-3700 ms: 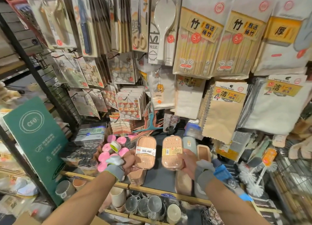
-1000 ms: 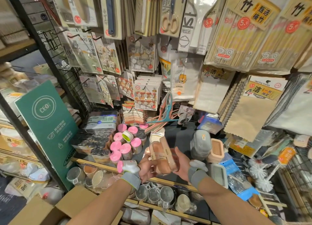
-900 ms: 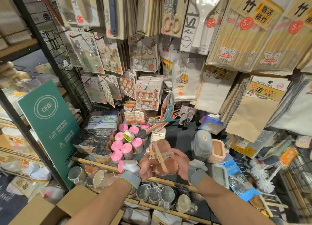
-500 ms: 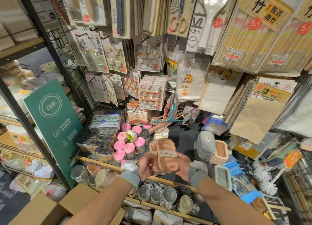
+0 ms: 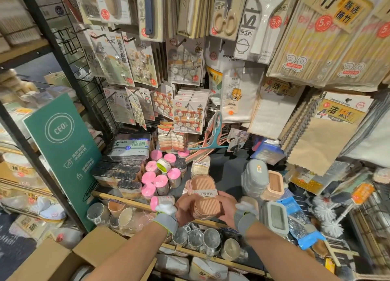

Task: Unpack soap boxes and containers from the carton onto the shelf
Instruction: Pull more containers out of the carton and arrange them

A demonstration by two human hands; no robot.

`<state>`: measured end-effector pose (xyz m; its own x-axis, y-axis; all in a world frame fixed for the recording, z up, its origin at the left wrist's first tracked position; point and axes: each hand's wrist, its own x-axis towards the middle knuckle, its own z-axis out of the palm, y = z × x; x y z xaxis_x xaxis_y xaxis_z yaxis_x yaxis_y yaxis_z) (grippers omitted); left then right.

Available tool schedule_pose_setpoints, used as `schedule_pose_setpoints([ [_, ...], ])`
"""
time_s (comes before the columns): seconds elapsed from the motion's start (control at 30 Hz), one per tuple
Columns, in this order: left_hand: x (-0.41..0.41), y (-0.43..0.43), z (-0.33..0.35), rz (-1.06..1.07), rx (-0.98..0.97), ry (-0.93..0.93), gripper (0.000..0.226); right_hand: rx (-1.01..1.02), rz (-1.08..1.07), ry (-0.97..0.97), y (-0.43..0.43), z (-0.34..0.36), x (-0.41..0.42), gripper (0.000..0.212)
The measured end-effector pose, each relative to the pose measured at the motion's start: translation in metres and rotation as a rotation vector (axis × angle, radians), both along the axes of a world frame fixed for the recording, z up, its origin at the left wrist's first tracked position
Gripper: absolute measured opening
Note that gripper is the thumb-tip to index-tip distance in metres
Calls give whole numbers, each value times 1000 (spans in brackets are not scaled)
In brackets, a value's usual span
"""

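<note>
Head: pink jars [image 5: 160, 181] beside soap boxes [image 5: 207, 204]

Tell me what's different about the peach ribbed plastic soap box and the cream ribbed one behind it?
The left hand and right hand grip the peach soap box; the cream soap box stands untouched on the dark shelf. The peach soap box looks darker than the cream soap box. Both are ribbed, labelled SOAP BOX.
</note>
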<state>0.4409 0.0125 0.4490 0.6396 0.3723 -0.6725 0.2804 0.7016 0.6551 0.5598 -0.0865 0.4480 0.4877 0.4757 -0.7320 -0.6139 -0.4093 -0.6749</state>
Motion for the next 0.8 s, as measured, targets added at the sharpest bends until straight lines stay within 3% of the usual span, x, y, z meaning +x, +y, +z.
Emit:
schedule_pose_setpoints([
  [0.2, -6, -8, -11, -96, -13, 103, 13, -24, -76, 93, -11, -19, -7, 24],
  [0.4, -16, -10, -34, -127, -43, 192, 32, -155, -129, 93, -24, -70, -15, 21],
  [0.5, -17, -7, -39, -127, -18, 183, 31, -175, -118, 107, -21, -50, -24, 20],
  [0.6, -19, 2, -45, -241, 39, 138, 51, -182, -85, 132, -14, -43, -26, 21],
  [0.77, -21, 23, -44, -310, 38, 106, 64, -162, -14, 139, -4, -29, -19, 30],
  [0.8, -21, 26, -42, -322, 33, 113, 58, -155, -10, 141, -3, -25, -18, 29],
])
